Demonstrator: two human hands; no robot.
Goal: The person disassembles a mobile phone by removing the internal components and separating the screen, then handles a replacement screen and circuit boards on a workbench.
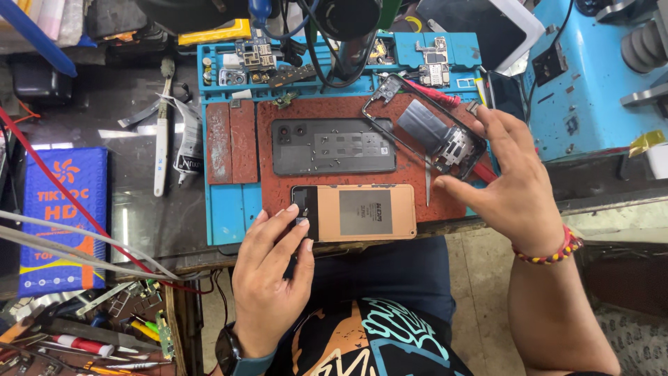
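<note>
Matt rust-red rubbery mat (334,111), glossy copper-toned opened phone (362,212), thin black metal-look frame (417,125), dark matt back cover (334,146)
</note>
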